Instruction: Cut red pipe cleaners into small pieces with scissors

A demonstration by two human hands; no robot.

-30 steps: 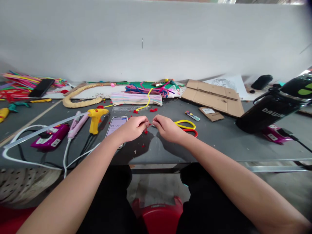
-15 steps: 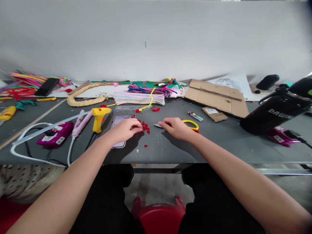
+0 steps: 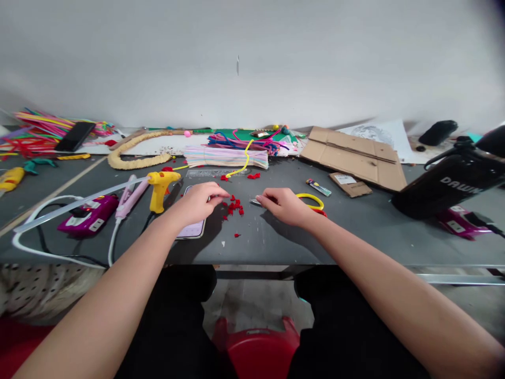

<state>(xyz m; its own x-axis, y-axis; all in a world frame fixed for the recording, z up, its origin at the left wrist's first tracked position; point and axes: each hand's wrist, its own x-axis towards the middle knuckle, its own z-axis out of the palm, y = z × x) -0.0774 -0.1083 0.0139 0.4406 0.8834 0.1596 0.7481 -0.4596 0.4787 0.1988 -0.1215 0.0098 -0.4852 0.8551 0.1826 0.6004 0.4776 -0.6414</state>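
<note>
My left hand (image 3: 199, 202) hovers over a phone (image 3: 193, 230) with a lit screen, covering part of it. Its thumb and fingers are apart, with nothing visible between them. Just right of the fingertips lies a loose pile of small red fuzzy pieces (image 3: 235, 206), and a single red piece (image 3: 237, 235) sits closer to the table's front edge. My right hand (image 3: 282, 205) is closed over the middle of a pair of scissors, low at the tabletop. The metal tip points left toward the red pile, and the yellow scissor handle (image 3: 311, 198) shows behind the hand.
Left of the phone are a yellow glue gun (image 3: 160, 189), a pink styling iron (image 3: 130, 200) and a purple power strip (image 3: 89, 216). Bundled pipe cleaners (image 3: 226, 157) lie at the back. Cardboard (image 3: 355, 158) and a black bottle (image 3: 442, 184) stand to the right.
My left hand has drawn back slightly to the left from the red pieces, and its fingers have parted. The right hand stays on the scissors. The view has shifted a little.
</note>
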